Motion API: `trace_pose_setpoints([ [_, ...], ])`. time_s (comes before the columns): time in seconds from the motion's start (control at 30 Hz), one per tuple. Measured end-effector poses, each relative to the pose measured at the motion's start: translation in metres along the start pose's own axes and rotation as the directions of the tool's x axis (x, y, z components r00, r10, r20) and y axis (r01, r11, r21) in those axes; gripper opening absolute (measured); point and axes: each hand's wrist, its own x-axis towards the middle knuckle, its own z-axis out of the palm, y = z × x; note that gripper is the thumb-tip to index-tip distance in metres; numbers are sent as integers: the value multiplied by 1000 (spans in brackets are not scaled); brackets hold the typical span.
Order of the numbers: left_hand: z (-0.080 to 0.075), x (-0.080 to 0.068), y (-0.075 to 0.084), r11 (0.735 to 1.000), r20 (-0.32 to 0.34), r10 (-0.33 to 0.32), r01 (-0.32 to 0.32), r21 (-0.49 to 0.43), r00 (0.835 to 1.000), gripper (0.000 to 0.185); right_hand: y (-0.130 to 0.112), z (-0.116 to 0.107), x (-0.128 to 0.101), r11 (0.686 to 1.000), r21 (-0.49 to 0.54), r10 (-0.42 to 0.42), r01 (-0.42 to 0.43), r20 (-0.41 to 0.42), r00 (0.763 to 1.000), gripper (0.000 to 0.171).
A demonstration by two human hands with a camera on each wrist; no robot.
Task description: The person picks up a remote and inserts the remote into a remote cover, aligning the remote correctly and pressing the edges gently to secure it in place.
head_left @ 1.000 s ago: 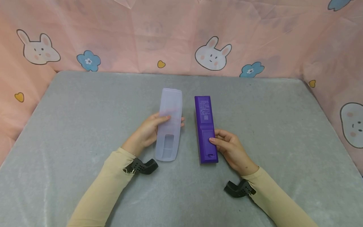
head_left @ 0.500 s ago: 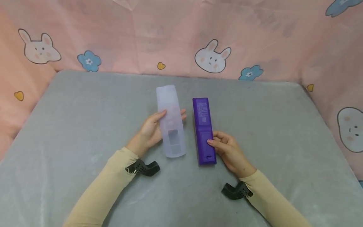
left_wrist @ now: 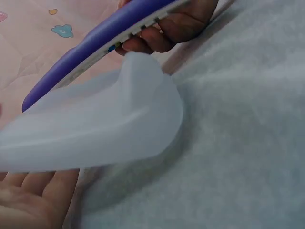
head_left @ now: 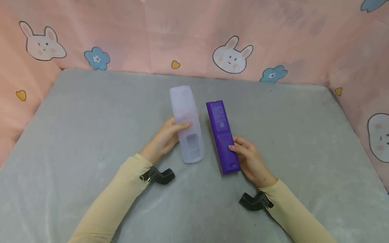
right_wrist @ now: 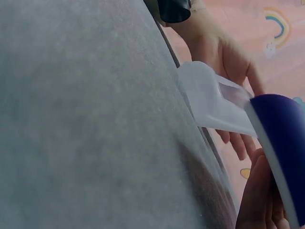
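In the head view my left hand (head_left: 164, 136) holds a translucent silicone remote cover (head_left: 183, 104), thumb on top and fingers behind it. The cover has a rectangular opening near its lower end. To its right, my right hand (head_left: 252, 160) grips a purple remote control (head_left: 219, 126) by its lower right side, thumb on the back. The remote's back faces up, with a printed label at the far end. In the left wrist view the remote's pale underside with buttons (left_wrist: 114, 47) shows beyond the cover (left_wrist: 95, 129). A gap separates cover and remote in the head view.
A grey cloth-covered table (head_left: 91, 111) lies under both hands. Pink fabric (head_left: 127, 37) printed with rabbits and flowers hangs around its back and sides. Black wrist-worn mounts sit on the left (head_left: 161, 176) and right (head_left: 255, 201) wrists.
The cover has swung so its far end leans left, and my left hand has shifted right with it. The remote's near end has turned right. Both hands keep their hold.
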Motion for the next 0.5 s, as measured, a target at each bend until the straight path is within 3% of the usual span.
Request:
trace_pose_setpoints([
  [0.07,0,0,1,998,19,-14,13,54,1000,52,-1,-1,0,1000,2,3,-3,-5,1000,23],
  [0.13,0,0,1,999,51,-29,26,48,998,53,-1,-1,0,1000,4,10,-10,-7,1000,24],
  [0.27,-1,1,2,999,94,-30,34,-31,995,52,0,-2,1,1000,2,15,-15,-7,1000,24],
  [0.5,-2,3,3,985,73,-1,14,-170,997,49,0,-2,1,1000,-3,15,-15,-5,1000,28],
])
